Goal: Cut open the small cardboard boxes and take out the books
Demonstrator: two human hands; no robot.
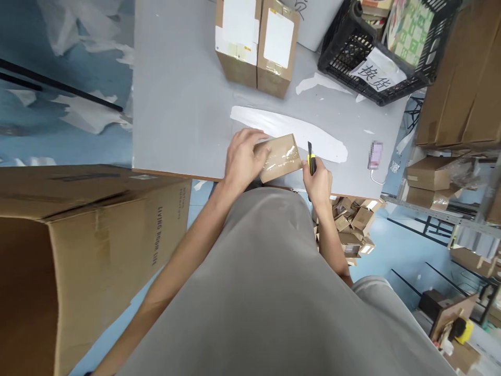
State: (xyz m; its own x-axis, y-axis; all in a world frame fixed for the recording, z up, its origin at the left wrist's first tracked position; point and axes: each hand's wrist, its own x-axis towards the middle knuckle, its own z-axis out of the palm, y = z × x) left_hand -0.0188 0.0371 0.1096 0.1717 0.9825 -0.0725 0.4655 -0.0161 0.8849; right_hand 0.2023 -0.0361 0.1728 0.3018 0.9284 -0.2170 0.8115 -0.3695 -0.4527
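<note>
A small brown cardboard box [279, 159] with shiny clear tape on its face is tilted over the table's near edge. My left hand [246, 156] is closed around its left end, thumb on the taped face. In my right hand [318, 183] is a yellow and black utility knife [311, 159], its tip pointing away from me. The fingers of that hand are beside the box's right corner; whether they touch it, I cannot tell. Just beyond the box, a long white paper strip [289, 130] lies on the grey table [176, 104].
Two taped cartons [258, 47] stand at the back, beside a black plastic crate [376, 57] of packages. A phone-like device [376, 154] with a cable lies at the right. A large open carton [117, 245] stands at left; several small boxes [354, 219] are heaped below the table.
</note>
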